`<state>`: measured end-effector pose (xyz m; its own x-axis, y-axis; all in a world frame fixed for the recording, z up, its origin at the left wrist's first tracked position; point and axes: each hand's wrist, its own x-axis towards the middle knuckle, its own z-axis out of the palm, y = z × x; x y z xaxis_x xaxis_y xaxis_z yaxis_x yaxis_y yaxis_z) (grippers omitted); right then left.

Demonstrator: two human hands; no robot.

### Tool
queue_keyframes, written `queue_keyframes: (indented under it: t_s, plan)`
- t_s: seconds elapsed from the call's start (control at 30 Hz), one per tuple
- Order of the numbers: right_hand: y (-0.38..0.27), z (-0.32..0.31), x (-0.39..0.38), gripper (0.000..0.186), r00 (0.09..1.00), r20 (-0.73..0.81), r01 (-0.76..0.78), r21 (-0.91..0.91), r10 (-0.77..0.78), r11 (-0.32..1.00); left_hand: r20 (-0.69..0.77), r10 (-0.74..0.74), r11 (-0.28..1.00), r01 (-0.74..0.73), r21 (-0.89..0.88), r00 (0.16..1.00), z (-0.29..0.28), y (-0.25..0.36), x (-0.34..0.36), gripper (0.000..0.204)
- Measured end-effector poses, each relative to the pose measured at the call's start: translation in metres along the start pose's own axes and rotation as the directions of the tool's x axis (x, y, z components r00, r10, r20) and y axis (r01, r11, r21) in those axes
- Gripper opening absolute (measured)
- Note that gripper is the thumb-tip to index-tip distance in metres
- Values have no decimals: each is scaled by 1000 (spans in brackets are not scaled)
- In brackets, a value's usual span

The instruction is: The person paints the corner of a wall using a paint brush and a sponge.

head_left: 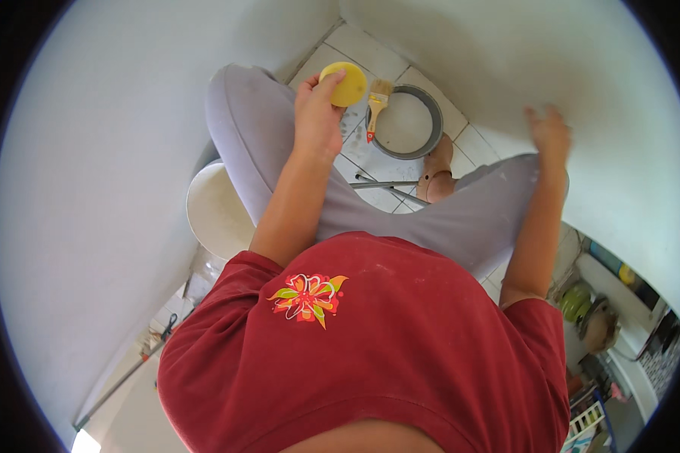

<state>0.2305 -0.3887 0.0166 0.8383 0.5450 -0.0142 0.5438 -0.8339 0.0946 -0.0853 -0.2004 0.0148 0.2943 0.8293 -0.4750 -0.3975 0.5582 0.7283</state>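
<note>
My left hand (319,121) grips a round, flat yellow disc (347,89) that looks like a sponge or sanding pad, thumb across its face. Just right of the disc, a paintbrush (377,109) with pale bristles and a red-tipped wooden handle rests across the rim of a grey bucket (438,124). Whitish liquid or paste (404,124) fills part of the bucket. My right hand (551,137), a little blurred, is raised beside the right wall, above my knee, with its fingers stretched and apart. It holds nothing that I can see; whether it touches the wall, I cannot tell.
White walls close in on the left (106,166) and right (627,151), meeting in a corner ahead above a tiled floor (366,49). A white tub (219,211) stands by my left leg. Crossed metal legs (389,184) show between my knees. Household items (589,309) crowd the lower right.
</note>
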Motion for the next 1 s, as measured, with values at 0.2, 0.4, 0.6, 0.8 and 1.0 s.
queue_keyframes:
  t_s: [0.2,0.4,0.6,0.8,1.0]
  plan:
    - [-204,160,-54,62,366,832,-181,504,-418,845,-15,29,997,-30,-77,999,-9,5,-3,47]
    - [-190,442,-75,47,874,461,-370,837,-153,403,108,-113,989,123,-87,988,28,13,-19,38]
    - [-223,302,-104,34,816,557,-399,736,-153,547,23,-80,992,82,-94,996,1,24,-16,37]
    - [-124,126,-37,24,544,752,-567,656,-371,498,118,-81,986,97,-132,990,18,19,-12,34]
    - [-26,-41,-71,25,929,316,-192,858,-193,477,194,-107,986,130,-109,975,19,4,-14,23]
